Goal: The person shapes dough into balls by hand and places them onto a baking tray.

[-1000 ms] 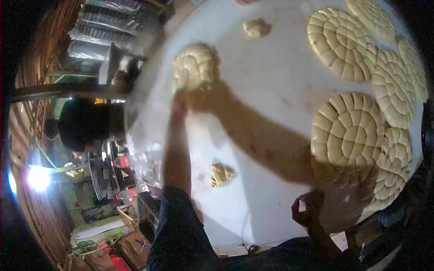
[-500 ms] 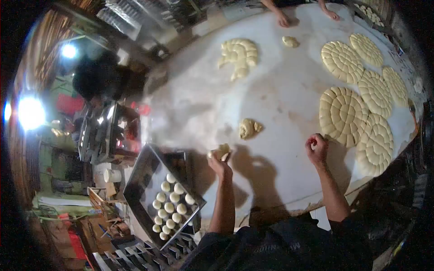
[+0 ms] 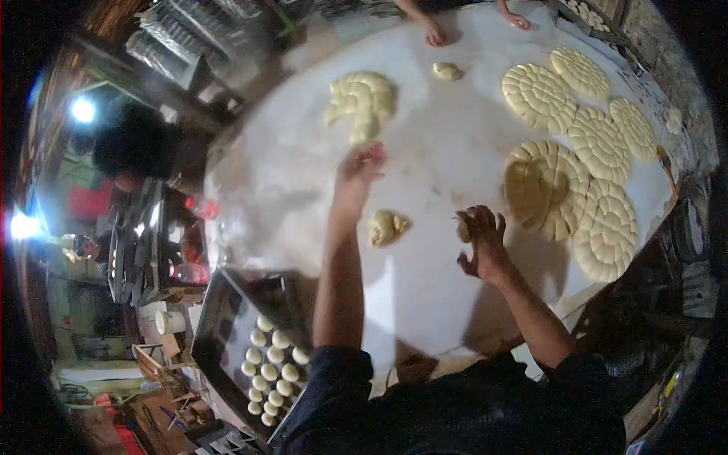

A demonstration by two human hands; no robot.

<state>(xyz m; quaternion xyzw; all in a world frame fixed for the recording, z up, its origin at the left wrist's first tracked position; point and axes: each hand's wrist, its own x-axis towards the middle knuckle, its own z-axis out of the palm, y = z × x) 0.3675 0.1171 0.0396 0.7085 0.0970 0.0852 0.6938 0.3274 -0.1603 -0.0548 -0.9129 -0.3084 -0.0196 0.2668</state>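
Left hand [image 3: 359,167], grip unclear, has neared the pale-yellow segmented dough arc [image 3: 367,92], where brushing could distort it; right hand [image 3: 487,244] is spread.

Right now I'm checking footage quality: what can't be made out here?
Head view:
Left hand: blurred, so whether it holds anything is unclear.
Small pale piece at the right hand: partly hidden by that hand.
Co-worker's arms: cut off by the top edge.
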